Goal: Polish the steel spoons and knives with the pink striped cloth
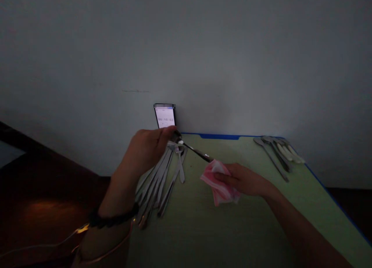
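My left hand [148, 150] is closed on the bowl end of a metal spoon [196, 151], held above the table. The spoon's handle slopes down to the right, into a pink and white cloth [221, 182]. My right hand [244, 179] pinches that cloth around the handle's end. Under and beside my left hand lies a spread of metal cutlery [161, 179], its handles fanned toward me. A short spoon [180, 165] rests at the right of this spread. My left hand and wrist hide part of the pile.
A phone [165, 117] showing a timer leans on the wall [221, 59] behind the table [197, 229]. Several more utensils [273, 152], some white-handled, lie at the back right. A thin cable [43, 246] runs at the lower left.
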The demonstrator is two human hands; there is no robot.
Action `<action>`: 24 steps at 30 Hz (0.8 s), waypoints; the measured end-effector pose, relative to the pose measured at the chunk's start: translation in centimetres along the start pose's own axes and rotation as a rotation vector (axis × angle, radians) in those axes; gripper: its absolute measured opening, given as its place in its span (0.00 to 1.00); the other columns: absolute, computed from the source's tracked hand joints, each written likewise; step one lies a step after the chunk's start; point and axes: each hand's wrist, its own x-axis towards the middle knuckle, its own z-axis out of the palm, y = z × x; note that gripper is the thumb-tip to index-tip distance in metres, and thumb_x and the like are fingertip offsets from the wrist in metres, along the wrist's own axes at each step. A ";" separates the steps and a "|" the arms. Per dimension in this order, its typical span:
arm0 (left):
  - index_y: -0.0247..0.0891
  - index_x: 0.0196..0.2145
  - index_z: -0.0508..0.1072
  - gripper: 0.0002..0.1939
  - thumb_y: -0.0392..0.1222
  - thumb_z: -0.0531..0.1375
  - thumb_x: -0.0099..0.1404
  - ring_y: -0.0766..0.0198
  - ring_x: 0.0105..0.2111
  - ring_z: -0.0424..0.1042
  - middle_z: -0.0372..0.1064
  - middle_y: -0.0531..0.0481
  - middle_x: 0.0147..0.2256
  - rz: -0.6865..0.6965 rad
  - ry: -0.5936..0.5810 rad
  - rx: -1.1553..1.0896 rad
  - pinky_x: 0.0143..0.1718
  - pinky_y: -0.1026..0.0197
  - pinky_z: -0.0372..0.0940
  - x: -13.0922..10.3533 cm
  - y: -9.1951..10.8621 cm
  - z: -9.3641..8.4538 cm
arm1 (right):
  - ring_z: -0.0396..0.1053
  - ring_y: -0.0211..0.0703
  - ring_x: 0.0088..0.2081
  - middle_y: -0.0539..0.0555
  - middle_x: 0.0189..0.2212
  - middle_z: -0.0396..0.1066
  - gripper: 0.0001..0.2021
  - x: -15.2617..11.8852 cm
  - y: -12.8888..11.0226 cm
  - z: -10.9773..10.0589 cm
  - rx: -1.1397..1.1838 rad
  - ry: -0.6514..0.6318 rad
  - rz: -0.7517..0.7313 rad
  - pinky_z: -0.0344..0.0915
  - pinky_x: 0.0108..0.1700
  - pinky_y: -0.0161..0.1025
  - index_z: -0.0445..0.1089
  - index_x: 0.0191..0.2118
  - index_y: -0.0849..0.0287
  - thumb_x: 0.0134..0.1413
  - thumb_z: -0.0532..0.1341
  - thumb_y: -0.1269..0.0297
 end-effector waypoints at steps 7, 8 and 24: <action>0.37 0.34 0.75 0.26 0.52 0.41 0.69 0.62 0.28 0.73 0.74 0.48 0.27 0.074 0.001 -0.120 0.29 0.64 0.61 -0.1 1.1 0.7 | 0.57 0.49 0.55 0.65 0.58 0.55 0.44 -1.3 -0.6 -2.1 -0.019 0.198 -0.004 0.56 0.52 0.46 0.36 0.64 0.58 0.47 0.61 0.51; 0.38 0.34 0.75 0.26 0.51 0.41 0.69 0.63 0.28 0.72 0.74 0.49 0.28 0.119 -0.007 -0.161 0.30 0.64 0.62 0.0 2.0 1.4 | 0.62 0.45 0.51 0.63 0.54 0.61 0.38 -1.5 -1.1 -2.3 0.027 0.173 -0.026 0.59 0.49 0.44 0.40 0.63 0.57 0.52 0.57 0.51; 0.38 0.43 0.68 0.12 0.42 0.50 0.65 0.57 0.41 0.67 0.68 0.44 0.42 0.243 -0.348 -0.165 0.42 0.56 0.58 -0.9 10.1 13.8 | 0.68 0.49 0.42 0.66 0.45 0.66 0.19 -5.0 10.2 -3.8 -0.683 0.627 0.536 0.60 0.42 0.41 0.61 0.52 0.66 0.58 0.43 0.73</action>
